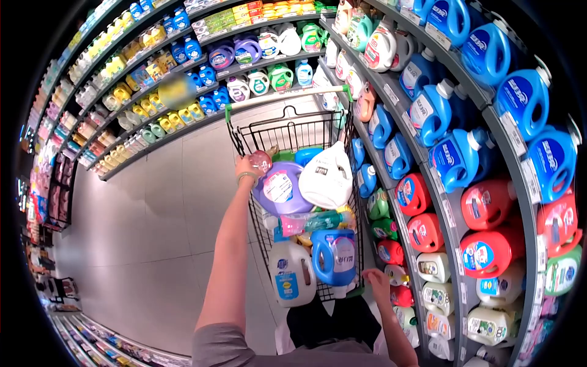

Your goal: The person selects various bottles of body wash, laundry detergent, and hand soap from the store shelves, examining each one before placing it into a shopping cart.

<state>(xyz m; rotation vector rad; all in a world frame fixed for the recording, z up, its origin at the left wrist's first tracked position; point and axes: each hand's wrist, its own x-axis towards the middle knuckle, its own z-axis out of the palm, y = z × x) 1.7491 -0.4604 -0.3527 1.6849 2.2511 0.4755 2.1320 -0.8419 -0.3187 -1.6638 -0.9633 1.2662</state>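
A wire shopping cart (287,131) stands in a store aisle, piled with detergent jugs. My left hand (249,165) reaches out over the cart and grips the pink cap end of a purple jug (280,188) lying on top of the load. A white jug (327,174) rests beside it. Lower in the cart stand a white bottle (291,272) and a blue bottle (334,255). My right hand (378,284) hangs low beside the cart's near right corner, fingers loosely spread, holding nothing.
Shelves on the right (455,183) carry blue, red, white and green detergent jugs close to the cart. More stocked shelves (183,79) line the far side. Pale tiled floor (153,220) stretches to the left.
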